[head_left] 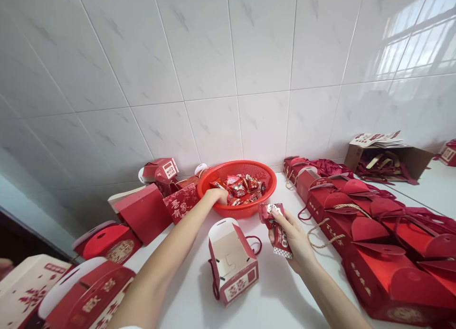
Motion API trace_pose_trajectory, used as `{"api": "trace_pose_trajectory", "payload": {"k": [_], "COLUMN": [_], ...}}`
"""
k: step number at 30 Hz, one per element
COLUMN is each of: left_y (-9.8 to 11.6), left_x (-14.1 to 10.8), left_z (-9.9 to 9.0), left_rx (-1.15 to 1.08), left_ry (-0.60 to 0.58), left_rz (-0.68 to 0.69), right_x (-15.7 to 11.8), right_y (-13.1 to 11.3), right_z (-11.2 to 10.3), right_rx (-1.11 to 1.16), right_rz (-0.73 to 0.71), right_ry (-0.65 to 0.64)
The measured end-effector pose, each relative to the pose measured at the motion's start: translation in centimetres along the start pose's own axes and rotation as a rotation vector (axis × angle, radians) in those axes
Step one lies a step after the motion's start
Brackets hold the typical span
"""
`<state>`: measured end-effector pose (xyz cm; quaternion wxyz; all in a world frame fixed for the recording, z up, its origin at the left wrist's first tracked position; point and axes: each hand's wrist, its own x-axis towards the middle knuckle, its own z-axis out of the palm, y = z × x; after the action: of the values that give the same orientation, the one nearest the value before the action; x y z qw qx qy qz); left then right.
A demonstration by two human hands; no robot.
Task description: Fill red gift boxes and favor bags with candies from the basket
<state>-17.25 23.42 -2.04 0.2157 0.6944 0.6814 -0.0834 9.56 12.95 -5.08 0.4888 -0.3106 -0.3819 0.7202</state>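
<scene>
1. My L hand [221, 196] dips into the red basket [238, 164], fingertips hidden among wrapped sweets [238, 188]; can't tell whether it's gripping any.
2. My R hand [292, 228], just outside the basket's rim, grasps red packets [281, 239] betw. thumb & fingers.
3. The open box [238, 287], w/ dark red cord handles, stands upright on the white counter [276, 303], betw. my forearms.
4. At R, closed red boxes [333, 224] in rows; behind, a brown carton [415, 162] nr. the tiled wall [263, 58].

The basket [237, 166] is bright red; the wall tiles [210, 49] are grey-veined white.
</scene>
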Motion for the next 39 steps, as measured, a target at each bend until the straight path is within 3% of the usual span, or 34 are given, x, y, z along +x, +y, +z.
{"api": "trace_pose_trajectory", "payload": {"k": [4, 8, 17, 25, 29, 32, 36, 39], "left_y": [0.3, 0.2, 0.5, 1.3, 2.1, 3.4, 6.1, 7.4], "left_x": [0.6, 0.4, -0.7, -2.0, -5.4, -9.3, -13.9, -15.9], "left_z": [0.5, 0.7, 0.2, -0.1, -2.3, -4.6, -6.0, -5.1], "left_rx": [-0.028, -0.107, -0.458, -0.635, -0.780, -0.660, -0.426, -0.202], "left_ry": [-0.094, -0.091, 0.285, 0.405, 0.281, 0.126, -0.194, -0.142], "left_rz": [0.012, 0.063, 0.201, 0.258, 0.393, 0.507, 0.503, 0.407], "right_x": [-0.1, -0.2, 0.1, 0.0, -0.2, -0.4, -0.7, -0.8], "right_y": [0.0, 0.0, 0.2, 0.1, 0.0, -0.1, -0.1, -0.1], "right_z": [0.0, 0.1, -0.2, -0.2, -0.1, 0.0, 0.4, 0.5], "right_rx": [-0.020, -0.035, -0.043, -0.049, -0.067, -0.079, -0.084, -0.103], "right_rz": [-0.014, -0.015, -0.044, -0.050, -0.057, -0.055, -0.056, -0.065], "right_ry": [0.000, -0.015, -0.022, -0.016, -0.019, -0.020, -0.021, -0.019]}}
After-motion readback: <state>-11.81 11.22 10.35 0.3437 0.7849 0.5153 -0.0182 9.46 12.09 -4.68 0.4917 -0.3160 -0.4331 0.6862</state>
